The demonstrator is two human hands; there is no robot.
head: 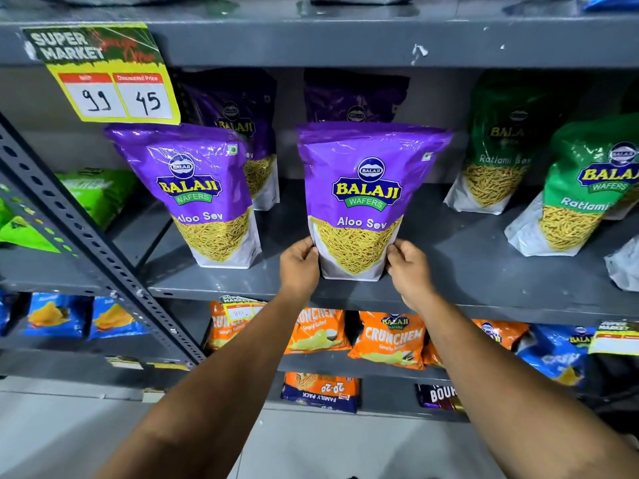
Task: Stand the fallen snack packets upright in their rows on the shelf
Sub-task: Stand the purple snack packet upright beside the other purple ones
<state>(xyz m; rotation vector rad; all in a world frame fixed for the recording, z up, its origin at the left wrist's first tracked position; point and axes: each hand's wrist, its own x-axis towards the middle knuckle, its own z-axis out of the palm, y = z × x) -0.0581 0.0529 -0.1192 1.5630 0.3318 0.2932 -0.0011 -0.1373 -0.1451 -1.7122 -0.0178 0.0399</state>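
Held packet: purple pouch (359, 198), upright near the front edge of the grey shelf (484, 271), in the middle of my view. It reads "BALAJI WAFERS" and "Aloo Sev".
Left hand: my left hand (299, 266) pinches the pouch's lower left edge, fingers closed on it.
Right hand: my right hand (409, 271) does the same on the lower right edge, thumb on the front, closed on the pouch.
Same row: another Aloo Sev pouch (204, 195) stands to the left, leaning a bit left. There's clear shelf between the two.
Behind: two darker purple pouches, one (249, 133) behind the left pouch and one (356, 98) behind mine, both mostly hidden.
Right side: green "Ratlami Sev" pouches, one in front (581, 198) tilted, one further back (498, 146). A white pouch corner (624, 267) pokes in at the frame edge.
Price tag: yellow "SUPER MARKET" tag (107, 70) hangs off the shelf above, handwritten "99" and "45" under "Discounted Price".
Left of post: a perforated grey post (90, 243) cuts diagonally; green packets (96, 191) sit beyond it, text unreadable.
Below: orange "CRUNCHEM Simply Salted" packs (390, 340), blue packs (55, 314), a "20-20 FAMILY PACK" (321, 392) upside down.
Room: open shelf right of my pouch, before the green ones.
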